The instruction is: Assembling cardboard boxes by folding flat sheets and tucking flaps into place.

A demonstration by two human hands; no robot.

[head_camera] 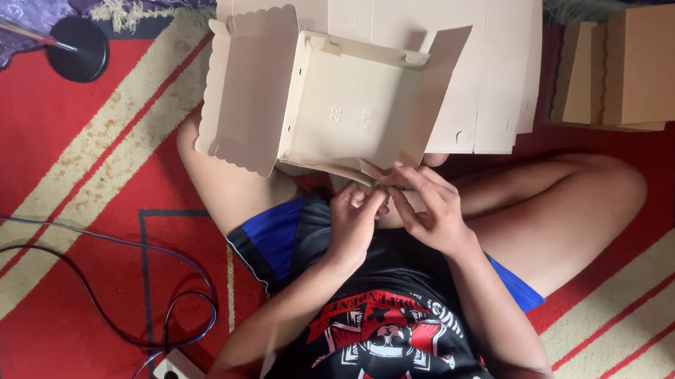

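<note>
I see my left hand (354, 218) and right hand (430, 208) close together over my lap, fingers of both pinched on the near flap of the half-folded cardboard box (343, 107). The box rests tilted on my crossed legs, its open side facing me. Behind it lies a flat cardboard sheet (489, 58); a stack of cardboard blanks (647, 69) sits to the right on the red striped rug (54, 162).

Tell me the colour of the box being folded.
Pale beige, plain cardboard box, with a scalloped flap edge; the head view shows it, both hands pinching its near edge.
</note>
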